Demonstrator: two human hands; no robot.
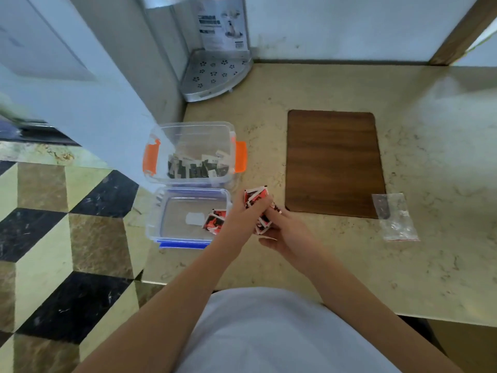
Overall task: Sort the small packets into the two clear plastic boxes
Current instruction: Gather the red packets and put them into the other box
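Two clear plastic boxes stand at the counter's left edge. The far box [161, 135] has orange clips and holds several black-and-white packets [197, 166]. The near box [166, 200] has blue clips and holds a few red packets [214, 221] in its right end. Just right of the near box, my left hand [243, 216] and my right hand [285, 232] are pressed together around a bunch of red, white and black packets [255, 196]. Both hands grip the bunch above the counter.
A brown wooden board [333, 162] lies on the beige counter to the right of my hands. An empty clear zip bag [395, 216] sits beyond the board's near right corner. A metal corner rack [215, 74] stands at the back. The counter ends at the left beside the boxes.
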